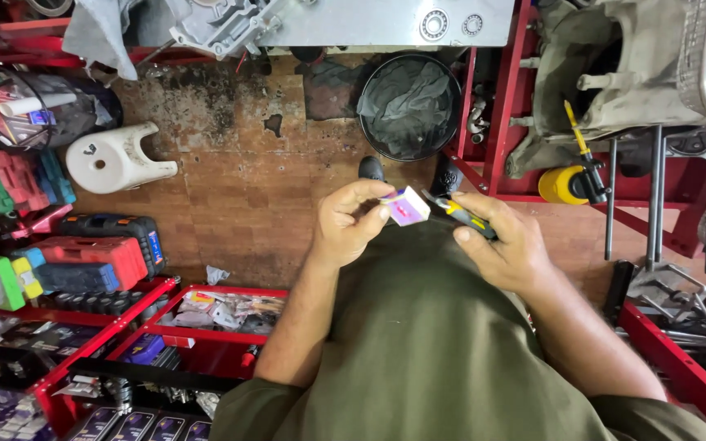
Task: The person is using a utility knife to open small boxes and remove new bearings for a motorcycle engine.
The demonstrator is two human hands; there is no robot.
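Observation:
My left hand (349,220) grips a small white and purple cardboard box (405,205) by its near end, held up in front of my chest. My right hand (507,245) is closed around a black and yellow utility knife (461,216), whose tip points at the box and almost touches its right side. Both hands hover over my olive green shirt (426,343), above the brown tiled floor (239,196).
A black bin (408,104) lined with a dark bag stands ahead. An overturned white plastic stool (116,159) lies at the left. Red tool-cart drawers (165,335) with small parts sit at the lower left, red racking (500,122) and a yellow oil can (567,184) at the right.

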